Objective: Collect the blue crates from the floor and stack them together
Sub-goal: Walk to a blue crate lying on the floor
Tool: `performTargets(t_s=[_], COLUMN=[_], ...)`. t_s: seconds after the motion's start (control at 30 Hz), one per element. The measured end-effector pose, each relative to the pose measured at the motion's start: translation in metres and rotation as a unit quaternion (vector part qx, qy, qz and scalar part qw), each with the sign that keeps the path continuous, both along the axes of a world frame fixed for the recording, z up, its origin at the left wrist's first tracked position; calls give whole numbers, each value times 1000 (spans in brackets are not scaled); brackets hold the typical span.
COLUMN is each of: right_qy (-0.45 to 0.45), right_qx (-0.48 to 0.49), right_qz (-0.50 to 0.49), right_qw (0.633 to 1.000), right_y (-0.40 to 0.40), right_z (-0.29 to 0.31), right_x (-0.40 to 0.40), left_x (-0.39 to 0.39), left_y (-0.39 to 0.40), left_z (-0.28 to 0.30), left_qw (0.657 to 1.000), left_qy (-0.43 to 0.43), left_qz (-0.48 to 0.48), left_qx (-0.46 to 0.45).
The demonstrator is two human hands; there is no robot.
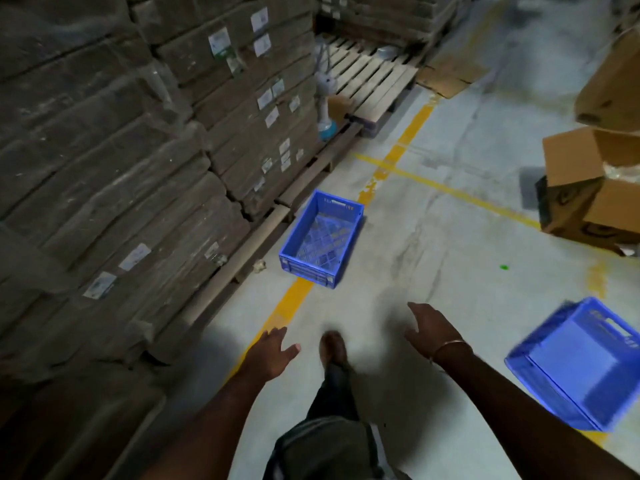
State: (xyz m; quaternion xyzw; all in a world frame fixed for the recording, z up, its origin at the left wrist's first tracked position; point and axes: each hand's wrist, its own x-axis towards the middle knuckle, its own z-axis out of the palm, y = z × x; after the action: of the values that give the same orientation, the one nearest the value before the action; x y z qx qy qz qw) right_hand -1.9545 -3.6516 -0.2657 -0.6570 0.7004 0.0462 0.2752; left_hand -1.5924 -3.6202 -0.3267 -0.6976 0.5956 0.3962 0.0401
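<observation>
Your left hand (pixel 273 351): fingers spread and relaxed, holding nothing, held out low over the grey concrete floor (pixel 433 258). Your right hand (pixel 433 329): likewise loose and spread, palm turned inward, nothing in it; a thin metal bangle (pixel 450 346) sits on its wrist. Open-topped blue plastic crate with lattice base and slotted handle (pixel 322 237): upright on the floor ahead of both hands, well apart from them, lying roughly between the two and slightly nearer your left hand's line; its near end sits over the painted yellow floor line (pixel 294 299) that passes just beside your left hand. Second blue plastic crate (pixel 581 365), blurred: to the right of your right forearm, near it but not touching, apparently tilted; whether it rests flat cannot be told. Your foot (pixel 332 348): on the floor between the hands. Stacked, plastic-wrapped brown cartons on wooden pallets (pixel 138 150): a wall of them left of your left hand. Bare wooden pallet (pixel 370 81): far beyond the first crate. Open brown cardboard boxes (pixel 595 188): far ahead and right of your right hand.
</observation>
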Motion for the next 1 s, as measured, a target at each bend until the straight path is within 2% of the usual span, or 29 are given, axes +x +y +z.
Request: performTargets(t_s=[0.2,0.3,0.47,0.63,0.77,0.9,1.0], right_qy=[31,54,65,87,91,101,110], right_qx=[46,27,33,37,59,97,105], right_qz=[70,99,150,234,305,409,444], right_qw=[996,993,986,967,946,902,883], right_y=[-167,-260,-365,-502,-592,-674,-733], right_z=[-13,-3,-2,-23,-72,-124,-148], right_x=[12,12,25,32,41,47,37], left_x=[-2,-10,-18,-30,-48,-93,-127], left_y=[-138,-215,-299,-382,-409,-432,-471], left_z=[-27,-17,7,-1,-23,-50,-66], left_qw=[998,998,995,985,962,918,896], left_qy=[-19,-7,11,11,0,-8,-1], left_qz=[33,40,95,171,267,381,422], left_qx=[59,49,24,17,58,108,140])
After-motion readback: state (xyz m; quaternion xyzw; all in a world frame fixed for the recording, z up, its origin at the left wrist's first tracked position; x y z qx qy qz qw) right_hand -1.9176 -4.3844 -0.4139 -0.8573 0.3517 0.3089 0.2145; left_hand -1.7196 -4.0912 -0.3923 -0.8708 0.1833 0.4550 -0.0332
